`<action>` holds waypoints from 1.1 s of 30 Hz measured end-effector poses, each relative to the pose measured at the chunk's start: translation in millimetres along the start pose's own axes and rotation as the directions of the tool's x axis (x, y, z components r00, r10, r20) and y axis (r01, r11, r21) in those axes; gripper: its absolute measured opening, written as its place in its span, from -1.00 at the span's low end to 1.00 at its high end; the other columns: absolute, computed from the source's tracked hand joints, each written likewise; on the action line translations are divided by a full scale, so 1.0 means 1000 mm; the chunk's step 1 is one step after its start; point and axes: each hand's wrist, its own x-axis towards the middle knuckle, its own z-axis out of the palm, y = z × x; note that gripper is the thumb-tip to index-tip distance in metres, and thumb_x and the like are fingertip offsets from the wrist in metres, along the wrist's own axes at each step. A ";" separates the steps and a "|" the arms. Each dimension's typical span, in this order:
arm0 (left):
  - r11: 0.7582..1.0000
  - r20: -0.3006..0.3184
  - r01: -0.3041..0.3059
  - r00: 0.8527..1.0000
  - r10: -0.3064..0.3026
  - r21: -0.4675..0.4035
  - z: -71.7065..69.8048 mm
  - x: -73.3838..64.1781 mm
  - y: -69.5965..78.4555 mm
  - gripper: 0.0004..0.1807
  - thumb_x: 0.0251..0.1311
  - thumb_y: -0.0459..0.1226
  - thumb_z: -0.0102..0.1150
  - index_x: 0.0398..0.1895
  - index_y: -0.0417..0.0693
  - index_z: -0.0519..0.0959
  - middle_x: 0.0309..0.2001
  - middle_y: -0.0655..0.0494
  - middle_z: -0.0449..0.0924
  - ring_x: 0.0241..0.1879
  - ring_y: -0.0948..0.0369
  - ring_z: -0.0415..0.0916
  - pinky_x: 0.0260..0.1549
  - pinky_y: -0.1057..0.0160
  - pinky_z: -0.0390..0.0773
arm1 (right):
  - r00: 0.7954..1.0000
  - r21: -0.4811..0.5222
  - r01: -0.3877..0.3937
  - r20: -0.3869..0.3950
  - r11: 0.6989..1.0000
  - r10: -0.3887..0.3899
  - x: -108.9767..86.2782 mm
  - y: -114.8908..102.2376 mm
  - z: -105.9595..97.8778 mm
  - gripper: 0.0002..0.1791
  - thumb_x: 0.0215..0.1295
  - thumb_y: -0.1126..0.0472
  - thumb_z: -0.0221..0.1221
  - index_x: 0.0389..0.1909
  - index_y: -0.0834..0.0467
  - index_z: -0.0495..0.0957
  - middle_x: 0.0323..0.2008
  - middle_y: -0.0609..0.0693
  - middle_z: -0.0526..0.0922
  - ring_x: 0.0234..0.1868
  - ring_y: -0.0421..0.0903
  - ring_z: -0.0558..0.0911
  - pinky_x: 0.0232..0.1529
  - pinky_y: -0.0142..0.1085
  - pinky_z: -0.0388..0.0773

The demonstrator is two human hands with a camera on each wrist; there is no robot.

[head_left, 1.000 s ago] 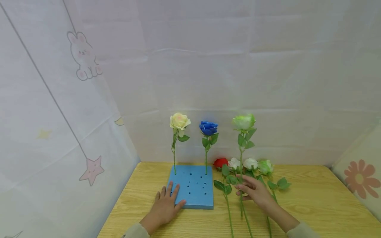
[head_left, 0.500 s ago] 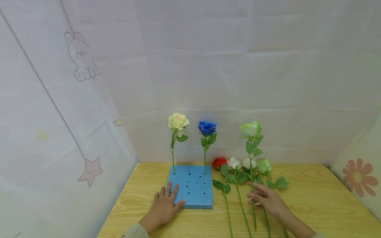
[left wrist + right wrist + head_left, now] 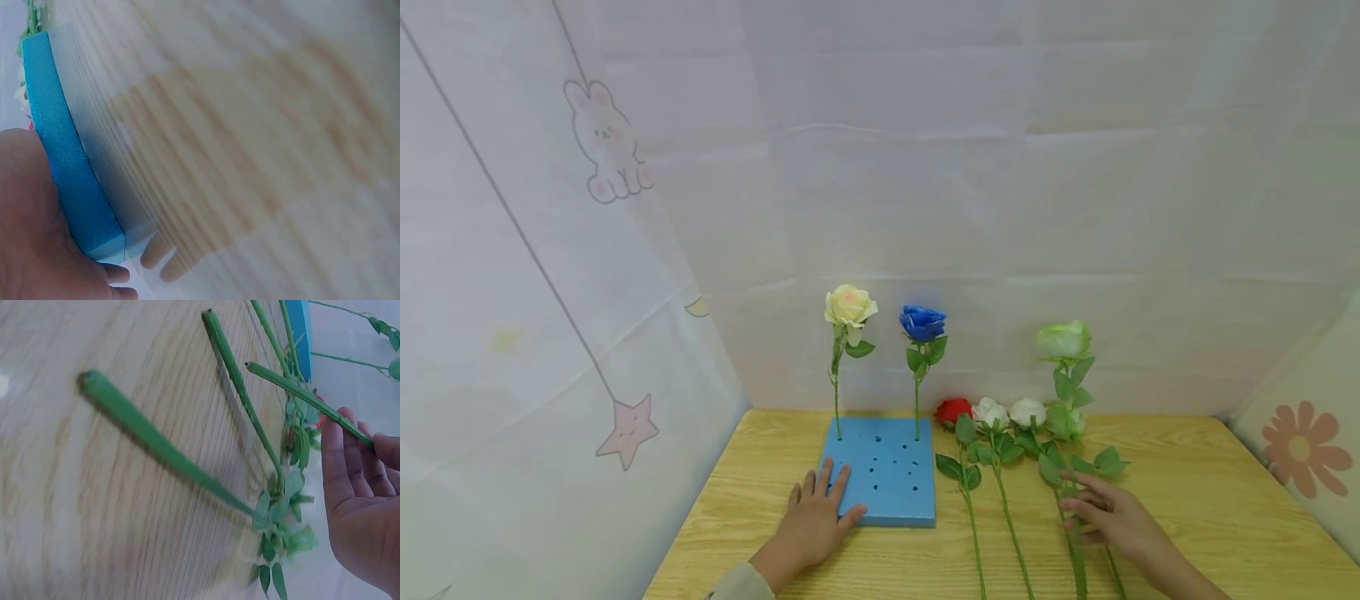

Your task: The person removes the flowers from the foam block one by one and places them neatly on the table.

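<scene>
My left hand [image 3: 811, 525] rests with spread, straight fingers on the front left of a blue foam block [image 3: 887, 500] dotted with holes. Two artificial roses stand upright in its back holes, a cream-yellow rose [image 3: 850, 306] on the left and a blue rose [image 3: 922, 322] on the right. Over the lying flowers, my right hand [image 3: 1108, 517] pinches the stem of a pale green rose [image 3: 1064, 340] and holds it nearly upright. In the right wrist view, thumb and fingers meet on that green stem [image 3: 294, 391], its lower end off the table.
On the wooden table [image 3: 1210, 492] lie a red rose [image 3: 953, 410], a white rose [image 3: 990, 412], a second white rose [image 3: 1028, 412] and another green rose [image 3: 1066, 423], stems toward me. A pale patterned cloth [image 3: 925, 167] hangs behind.
My right hand has carried the green rose to the right, away from the block, and its bloom is lower now. My left hand has stayed on the block.
</scene>
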 end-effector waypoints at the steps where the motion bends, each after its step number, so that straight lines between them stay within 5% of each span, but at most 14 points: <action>1: 1.000 0.001 0.000 1.000 0.000 -0.001 0.000 0.000 0.000 -0.11 0.19 0.41 -0.47 0.50 0.20 -0.12 0.49 -0.07 -0.29 0.39 -0.27 -0.15 0.19 -0.37 -0.04 | 1.000 -0.006 -0.005 0.003 1.000 0.005 -0.002 0.001 -0.003 -0.15 0.36 -0.05 0.04 0.42 0.37 -0.10 0.03 0.27 0.52 -0.07 0.12 0.61 -0.18 -0.08 0.60; 16: 1.000 -0.020 -0.015 1.000 0.014 -0.018 -0.001 -0.002 0.000 -0.13 0.21 0.38 -0.43 0.49 0.17 -0.07 0.48 -0.10 -0.23 0.37 -0.29 -0.13 0.18 -0.38 -0.03 | 0.988 0.031 -0.044 0.148 0.999 0.039 -0.027 0.022 -0.049 -0.18 0.46 0.04 -0.09 0.38 0.50 -0.29 0.04 0.21 0.53 -0.06 0.15 0.59 -0.19 -0.06 0.58; 25: 1.000 -0.017 -0.009 1.000 0.009 -0.008 0.002 0.000 -0.002 -0.13 0.20 0.40 -0.47 0.49 0.20 -0.10 0.49 -0.08 -0.27 0.38 -0.27 -0.13 0.18 -0.38 -0.03 | 0.963 0.093 -0.054 0.268 0.994 0.027 -0.033 0.049 -0.080 -0.38 0.52 0.13 -0.22 0.38 0.45 -0.13 0.12 0.30 0.48 0.01 0.18 0.57 -0.22 -0.01 0.57; 33: 1.000 -0.018 -0.009 1.000 0.009 -0.006 0.002 0.000 -0.002 -0.13 0.20 0.40 -0.46 0.49 0.20 -0.09 0.48 -0.08 -0.26 0.38 -0.27 -0.14 0.18 -0.38 -0.04 | 0.927 0.287 -0.173 0.371 0.942 0.057 -0.039 0.060 -0.094 -0.43 0.54 0.16 -0.27 0.42 0.37 -0.11 0.12 0.14 0.49 0.00 0.18 0.56 -0.12 -0.08 0.57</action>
